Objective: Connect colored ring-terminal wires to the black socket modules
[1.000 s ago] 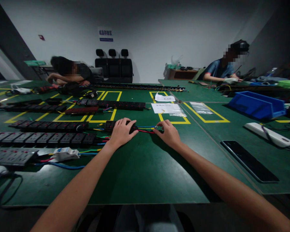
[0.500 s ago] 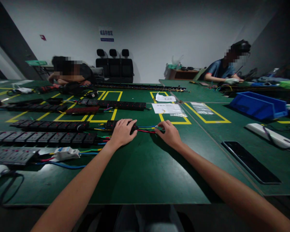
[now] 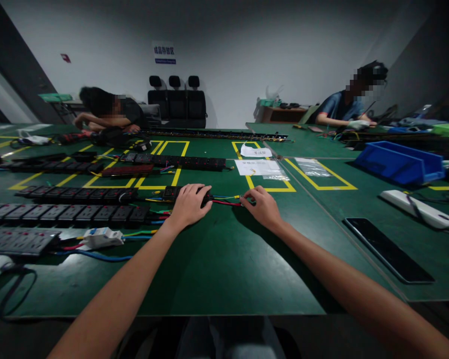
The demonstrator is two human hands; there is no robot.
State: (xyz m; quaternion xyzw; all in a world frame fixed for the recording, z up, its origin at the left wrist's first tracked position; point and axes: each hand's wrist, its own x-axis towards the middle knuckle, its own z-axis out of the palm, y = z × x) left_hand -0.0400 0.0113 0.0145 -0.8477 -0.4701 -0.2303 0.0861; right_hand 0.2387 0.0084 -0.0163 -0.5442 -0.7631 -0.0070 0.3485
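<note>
My left hand (image 3: 190,204) lies over a short black socket block (image 3: 170,193), its fingers curled over the block's right end. Red, blue and yellow-green wires (image 3: 226,200) run out of that end to the right. At their tips, my right hand (image 3: 262,205) pinches the wire ends between thumb and fingers. Exactly which ends are in the pinch is too small to tell. More wires with yellow ends (image 3: 155,196) stick out of the block's left side.
Long black socket strips (image 3: 71,213) lie to the left, with a white breaker (image 3: 103,238) wired nearby. On the right are a phone (image 3: 387,249), a white power bar (image 3: 419,209) and a blue bin (image 3: 400,162). Paper sheets (image 3: 256,167) lie ahead. Two people sit across the table.
Both my hands stay in nearly the same place. At my right fingertips the wire ends have shifted slightly. The person at the far left has moved their head and arm a little.
</note>
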